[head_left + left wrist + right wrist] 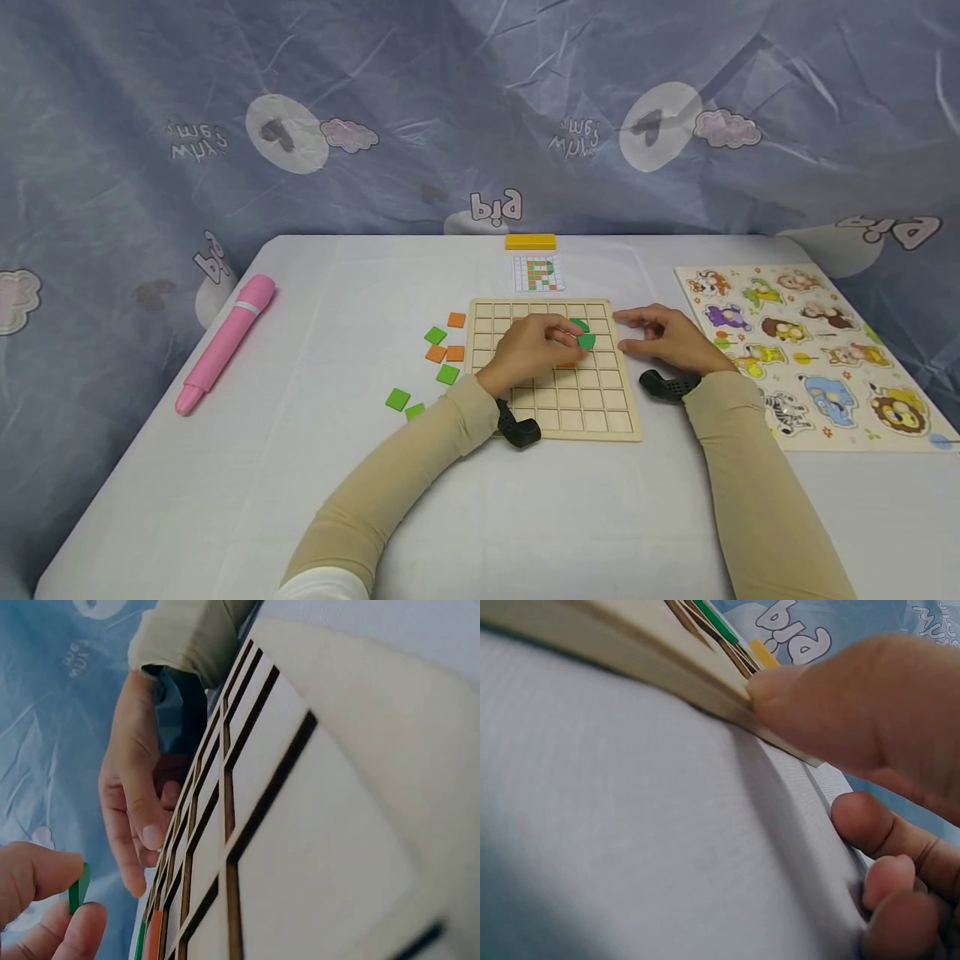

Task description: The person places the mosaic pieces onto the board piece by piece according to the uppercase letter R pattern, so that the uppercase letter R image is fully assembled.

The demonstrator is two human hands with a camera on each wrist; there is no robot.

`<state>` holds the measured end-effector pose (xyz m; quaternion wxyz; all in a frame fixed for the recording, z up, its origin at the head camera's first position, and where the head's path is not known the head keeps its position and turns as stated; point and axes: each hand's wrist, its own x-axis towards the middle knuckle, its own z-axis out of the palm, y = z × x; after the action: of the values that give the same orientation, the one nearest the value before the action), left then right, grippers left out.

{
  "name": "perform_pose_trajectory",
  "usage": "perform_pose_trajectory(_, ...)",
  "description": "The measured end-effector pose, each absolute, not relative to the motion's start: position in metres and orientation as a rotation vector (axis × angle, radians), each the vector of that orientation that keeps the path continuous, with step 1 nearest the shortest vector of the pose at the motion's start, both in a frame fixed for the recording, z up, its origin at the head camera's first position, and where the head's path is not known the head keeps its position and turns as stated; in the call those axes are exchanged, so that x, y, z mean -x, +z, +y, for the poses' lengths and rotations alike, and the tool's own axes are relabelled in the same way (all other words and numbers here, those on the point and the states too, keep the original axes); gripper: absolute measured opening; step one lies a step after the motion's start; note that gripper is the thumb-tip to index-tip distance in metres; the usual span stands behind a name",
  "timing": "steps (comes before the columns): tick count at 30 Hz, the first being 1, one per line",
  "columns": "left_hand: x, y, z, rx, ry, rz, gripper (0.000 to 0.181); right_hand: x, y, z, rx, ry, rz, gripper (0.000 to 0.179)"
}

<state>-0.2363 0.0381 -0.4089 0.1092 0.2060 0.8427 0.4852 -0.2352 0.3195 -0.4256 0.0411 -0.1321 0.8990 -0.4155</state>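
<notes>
My left hand (532, 350) is over the wooden grid board (628, 417), pinching a small green quarter-round tile (587, 342) between thumb and fingers. In the left wrist view the green tile (79, 889) shows edge-on, held above the board. Another green rounded tile (579, 324) lies in the grid just beyond it. Part of an orange tile (567, 365) shows under my left hand, which hides several cells. My right hand (667, 337) is at the board's right edge, fingers loosely bent and holding nothing; in the right wrist view its thumb (817, 705) overlaps the board's rim.
Loose orange tiles (456, 320) and green tiles (397, 399) lie left of the board. Behind it are a pattern card (538, 273) and a yellow block (530, 242). An animal puzzle board (817, 358) lies right, a pink stick-shaped object (225, 346) far left.
</notes>
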Motion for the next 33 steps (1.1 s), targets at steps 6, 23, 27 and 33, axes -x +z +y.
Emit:
perform_pose_trajectory(6,0.2356,-0.4140,0.0416,-0.655,1.381,2.520,0.022,0.2349,-0.4245,0.3205,0.408,-1.268,2.763,0.051)
perform_pose_trajectory(23,0.2331,-0.4171,0.0438,-0.764,1.052,2.670,0.018,0.2351,-0.4254,0.3203,0.397,-1.238,2.765,0.051)
perform_pose_trajectory(27,0.2334,-0.4174,0.0434,-0.761,1.044,2.666,0.019,0.2345,-0.4245,0.3199,0.392,-1.236,2.768,0.051)
perform_pose_trajectory(33,0.2336,-0.4177,0.0431,-0.768,1.037,2.672,0.019,0.2349,-0.4244,0.3199,0.378,-1.229,2.770,0.052)
